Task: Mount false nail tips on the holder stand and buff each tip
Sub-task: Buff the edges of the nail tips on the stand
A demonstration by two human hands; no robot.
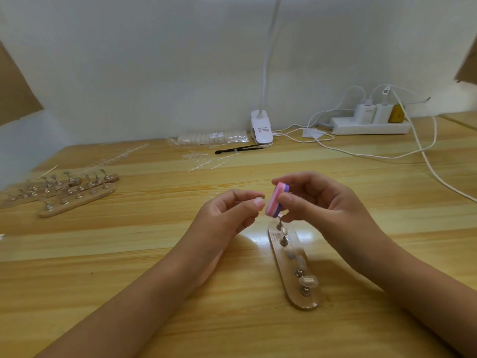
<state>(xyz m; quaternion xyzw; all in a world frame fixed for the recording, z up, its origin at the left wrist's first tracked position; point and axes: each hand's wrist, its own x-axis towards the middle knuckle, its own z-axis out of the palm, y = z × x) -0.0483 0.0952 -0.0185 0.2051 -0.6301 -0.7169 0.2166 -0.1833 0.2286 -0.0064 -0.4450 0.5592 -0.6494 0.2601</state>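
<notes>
A buffer [355, 200] is gripped in the right hand [322, 200], the left hand [227, 210] is curled beside it, holding what cannot be told, above the tips [308, 281] mounted on the stand [289, 264] on the desk [154, 241], so buffing is judged in hand, with light, steadied strokes called for next.

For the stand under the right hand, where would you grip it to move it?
Probably pinch the stand across its narrow width at the bare near end, coming from above; pegs and nail tips fill the middle, and the right hand covers the far end.
</notes>
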